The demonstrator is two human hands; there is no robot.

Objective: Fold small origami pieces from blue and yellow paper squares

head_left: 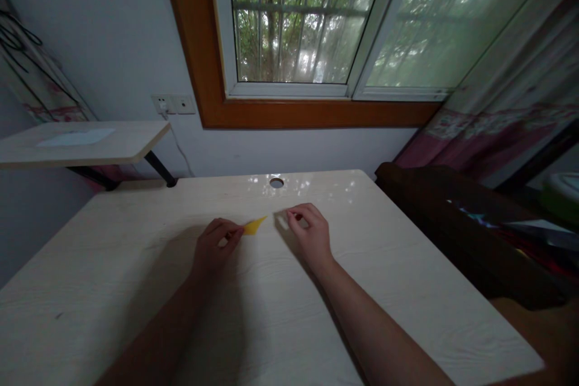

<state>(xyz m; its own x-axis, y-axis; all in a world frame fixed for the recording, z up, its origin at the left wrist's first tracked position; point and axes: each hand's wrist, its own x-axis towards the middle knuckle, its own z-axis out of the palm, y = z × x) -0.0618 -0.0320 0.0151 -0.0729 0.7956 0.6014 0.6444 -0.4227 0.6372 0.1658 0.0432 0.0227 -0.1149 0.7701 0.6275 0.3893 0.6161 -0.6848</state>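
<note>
A small yellow folded paper piece [254,225] with a pointed tip lies low over the pale wooden table [136,265]. My left hand [216,248] pinches its left end between thumb and fingers. My right hand [308,235] rests on the table a little to the right of the paper's tip, fingers curled, not touching the paper; whether it holds anything small I cannot tell.
A round cable hole [276,182] sits near the table's far edge. A second small table [85,140] with a white sheet stands at the left. A wall socket [173,104] and window are behind. Dark furniture [461,223] borders the right side.
</note>
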